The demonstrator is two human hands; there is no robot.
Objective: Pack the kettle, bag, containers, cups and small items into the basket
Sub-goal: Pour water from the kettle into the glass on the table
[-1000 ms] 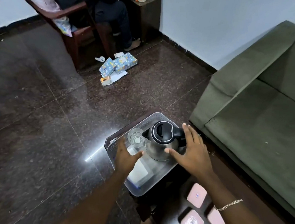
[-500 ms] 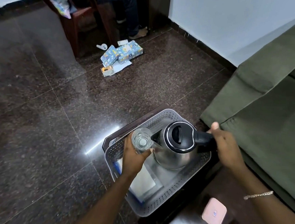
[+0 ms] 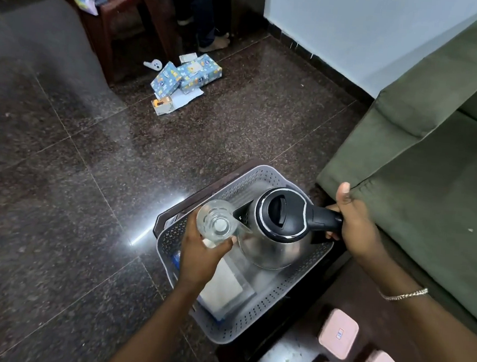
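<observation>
A grey perforated basket (image 3: 276, 299) sits on a dark low table. Inside it stands a steel kettle (image 3: 272, 241) with a black lid. My right hand (image 3: 353, 222) is closed around the kettle's black handle. My left hand (image 3: 200, 252) holds a clear glass cup (image 3: 216, 222) over the basket's left side, next to the kettle's spout. A flat clear bag with white contents (image 3: 226, 288) lies on the basket floor, partly hidden by my left arm. Three pink lidded containers (image 3: 338, 332) stand on the table at bottom right.
A green sofa (image 3: 436, 146) runs along the right, close to the basket. Blue wrapped boxes and papers (image 3: 185, 78) lie on the dark tiled floor farther back. A seated person's legs and a wooden chair (image 3: 125, 12) are at the top.
My right hand moved from the kettle's side to its handle and closed on it. The camera view shifted nearer and downward. My left hand kept the glass cup by the spout.
</observation>
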